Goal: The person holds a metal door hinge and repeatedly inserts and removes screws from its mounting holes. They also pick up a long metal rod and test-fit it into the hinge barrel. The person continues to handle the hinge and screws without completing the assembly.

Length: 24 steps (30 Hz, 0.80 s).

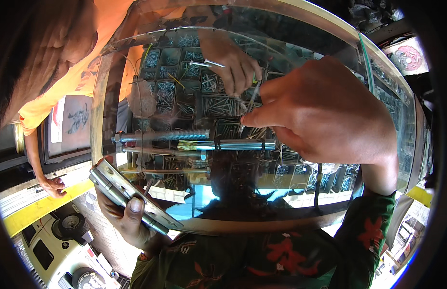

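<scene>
My left hand (124, 216) grips a silvery metal hinge (122, 190) at the front left edge of a glass-topped display case (262, 224). The hinge is tilted, its plate and barrel showing along with screw holes. Over the glass, my right hand (325, 113) has its thumb and fingers pinched together; what lies between them, if anything, cannot be made out. Close beyond my fingertips is another person's hand (230, 65), fingers bent down. Two silvery screws (207, 63) lie by that hand.
Under the glass, compartments hold many screws and nails (165, 94). Long bolts (165, 136) and a bundle of rods (233, 145) lie across the middle. A person in an orange shirt (54, 91) leans in from the left. A white vehicle (54, 253) stands at the lower left.
</scene>
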Tool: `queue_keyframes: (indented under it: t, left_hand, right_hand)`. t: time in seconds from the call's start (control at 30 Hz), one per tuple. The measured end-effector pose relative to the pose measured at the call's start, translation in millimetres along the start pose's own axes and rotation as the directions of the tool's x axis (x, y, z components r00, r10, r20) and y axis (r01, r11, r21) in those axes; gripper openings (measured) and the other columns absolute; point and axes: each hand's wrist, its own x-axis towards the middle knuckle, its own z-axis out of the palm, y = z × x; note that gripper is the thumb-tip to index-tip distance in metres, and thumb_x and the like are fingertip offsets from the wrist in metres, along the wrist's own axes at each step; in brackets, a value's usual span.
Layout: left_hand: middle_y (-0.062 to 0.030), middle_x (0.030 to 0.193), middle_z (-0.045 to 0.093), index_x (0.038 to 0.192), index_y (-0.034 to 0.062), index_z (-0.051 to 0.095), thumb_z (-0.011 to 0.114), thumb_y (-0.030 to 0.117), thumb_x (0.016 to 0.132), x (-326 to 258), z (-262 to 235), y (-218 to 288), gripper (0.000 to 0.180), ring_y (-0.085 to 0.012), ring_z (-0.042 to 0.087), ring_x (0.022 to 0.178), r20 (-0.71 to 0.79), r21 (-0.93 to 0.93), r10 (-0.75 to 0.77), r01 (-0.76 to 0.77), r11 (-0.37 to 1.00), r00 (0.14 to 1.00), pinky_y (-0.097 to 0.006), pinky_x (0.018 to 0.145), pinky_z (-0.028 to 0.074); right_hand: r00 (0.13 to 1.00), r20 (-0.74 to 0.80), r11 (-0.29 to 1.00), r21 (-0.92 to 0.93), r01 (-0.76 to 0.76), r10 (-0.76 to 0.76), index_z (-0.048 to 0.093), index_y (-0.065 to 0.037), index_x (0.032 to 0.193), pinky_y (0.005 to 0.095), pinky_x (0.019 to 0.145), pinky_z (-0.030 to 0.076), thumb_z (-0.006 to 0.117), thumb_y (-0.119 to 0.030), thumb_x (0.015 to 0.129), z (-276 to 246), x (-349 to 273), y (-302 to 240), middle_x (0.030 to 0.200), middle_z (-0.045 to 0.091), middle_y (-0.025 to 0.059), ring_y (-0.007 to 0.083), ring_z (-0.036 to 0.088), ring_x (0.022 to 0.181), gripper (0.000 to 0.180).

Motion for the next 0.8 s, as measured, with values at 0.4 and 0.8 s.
queue_keyframes:
  t: [0.4,0.8]
  left_hand:
    - [-0.023,0.12,0.071,0.166,-0.0138,0.035,0.087,0.019,0.09,1,-5,-4,0.098,-0.013,0.067,0.069,-0.005,-0.025,0.026,-0.026,0.999,1.0,-0.026,0.066,0.059]
    - [-0.0306,0.145,0.058,0.167,-0.0135,0.033,0.088,0.022,0.09,-1,-6,3,0.101,-0.0334,0.07,0.117,0.062,-0.009,-0.021,0.022,1.0,0.998,-0.05,0.102,0.062]
  right_hand:
    - [0.996,0.083,0.994,-0.106,-0.008,0.016,0.089,-0.016,0.116,0.0421,0.06,0.06,0.083,-0.001,0.08,2,2,-1,0.082,0.074,0.0036,0.0231,0.078,0.071,0.039]
    - [0.984,0.157,0.984,-0.164,-0.064,0.09,0.089,-0.016,0.114,0.0423,0.067,0.065,0.082,0.001,0.079,-3,2,-2,0.086,0.077,0.0047,0.0245,0.08,0.076,0.04]
